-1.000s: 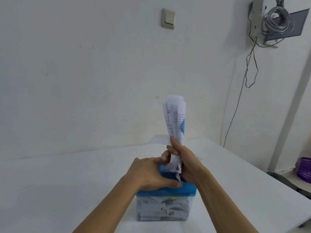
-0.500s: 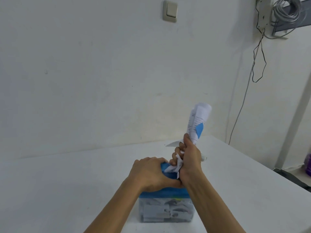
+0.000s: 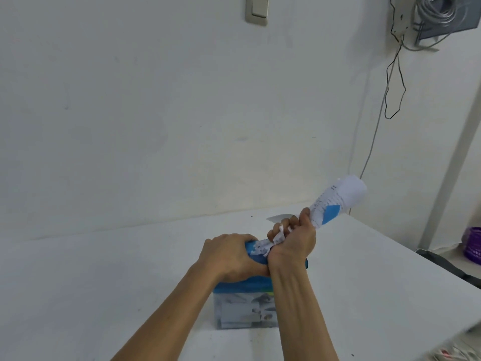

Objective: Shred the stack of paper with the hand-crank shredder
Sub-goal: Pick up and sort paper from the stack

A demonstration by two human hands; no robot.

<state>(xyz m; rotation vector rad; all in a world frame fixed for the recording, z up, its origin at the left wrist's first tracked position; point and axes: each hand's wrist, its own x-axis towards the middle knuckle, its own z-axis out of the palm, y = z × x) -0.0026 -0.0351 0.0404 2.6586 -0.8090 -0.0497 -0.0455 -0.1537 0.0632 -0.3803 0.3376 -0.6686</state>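
On bench point(image 3: 104, 282), nearest: shredder point(image 3: 242, 311), clear bin with paper bits inside, blue lid; right forearm hides its right side. Left hand point(image 3: 231, 256) grips lid top, fingers curled over it. Right hand point(image 3: 294, 238) clenched round rolled paper point(image 3: 335, 204); roll tilted right, frayed lower end at lid. Beyond bench, right: purple basket point(image 3: 472, 243). On wall: switch point(image 3: 256, 10), hanging cable point(image 3: 395, 82).

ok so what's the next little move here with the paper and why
Probably tip the paper roll upright over the shredder. The right hand grips it bunched and leaning far to the right, with only its ragged lower end at the blue top, so it looks poorly lined up to feed. The left hand grips the top and steadies it.
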